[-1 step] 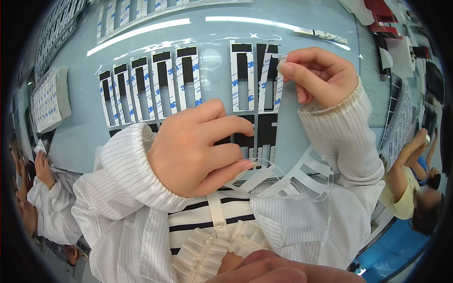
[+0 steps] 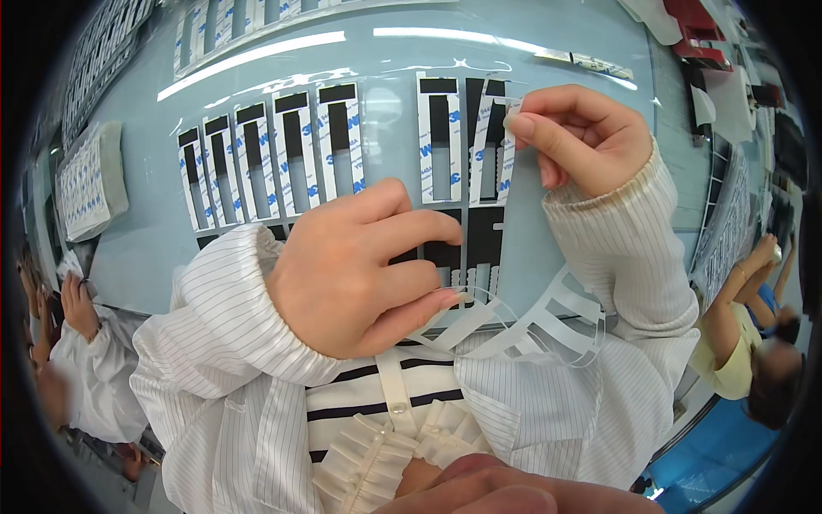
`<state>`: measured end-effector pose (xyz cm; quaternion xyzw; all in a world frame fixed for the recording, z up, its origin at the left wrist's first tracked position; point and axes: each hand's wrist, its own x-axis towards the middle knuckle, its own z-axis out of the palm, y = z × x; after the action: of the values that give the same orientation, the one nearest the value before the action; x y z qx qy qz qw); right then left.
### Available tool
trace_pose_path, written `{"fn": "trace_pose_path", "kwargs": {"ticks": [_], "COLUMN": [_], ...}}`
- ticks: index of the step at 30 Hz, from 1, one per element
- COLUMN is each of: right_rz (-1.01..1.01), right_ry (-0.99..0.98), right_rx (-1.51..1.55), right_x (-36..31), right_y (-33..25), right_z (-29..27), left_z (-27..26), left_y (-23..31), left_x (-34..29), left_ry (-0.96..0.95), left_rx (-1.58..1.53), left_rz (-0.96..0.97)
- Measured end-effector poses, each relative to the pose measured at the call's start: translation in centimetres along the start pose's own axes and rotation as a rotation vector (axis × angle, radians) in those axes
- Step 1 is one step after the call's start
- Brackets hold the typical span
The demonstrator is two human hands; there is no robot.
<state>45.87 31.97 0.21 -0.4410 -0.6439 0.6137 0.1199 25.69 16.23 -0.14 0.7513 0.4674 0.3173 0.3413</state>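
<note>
My right hand (image 2: 578, 141) pinches thumb and forefinger together at the upper right corner of a white, blue-printed adhesive frame (image 2: 477, 167). That frame lies slightly askew over a black flat part (image 2: 485, 240). Closer to me, my left hand (image 2: 368, 270) is palm down with bent fingers. Its thumb presses the end of a clear film strip with white bars (image 2: 548, 321), which curls toward my right sleeve. Just left of the askew frame is a similar adhesive frame (image 2: 425, 141) on a black part. My left hand hides some of the lower black parts.
A row of several black parts with adhesive frames (image 2: 295, 154) lies on the grey-blue table (image 2: 137, 257) to the left. A stack of printed sheets (image 2: 90, 184) stands at far left. Red-and-white items (image 2: 698, 43) are at back right. Other people work on both sides.
</note>
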Motion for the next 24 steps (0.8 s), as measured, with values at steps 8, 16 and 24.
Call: {"fn": "trace_pose_path", "kwargs": {"ticks": [8,16,24], "right_rz": [0.027,-0.003,-0.052], "right_ry": [-0.024,-0.058,-0.067], "right_rx": [0.053,0.026,-0.009], "right_x": [0.35,0.30,0.29], "right_y": [0.24,0.38,0.57], "right_z": [-0.33,-0.69,-0.65], "left_z": [0.16,0.33,0.28], "left_y": [-0.37,-0.12,-0.30], "left_x": [0.55,0.63,0.45], "left_ry": [0.007,-0.042,-0.047], "left_rx": [0.193,0.335,0.348], "left_rz": [0.082,0.087,0.095]}}
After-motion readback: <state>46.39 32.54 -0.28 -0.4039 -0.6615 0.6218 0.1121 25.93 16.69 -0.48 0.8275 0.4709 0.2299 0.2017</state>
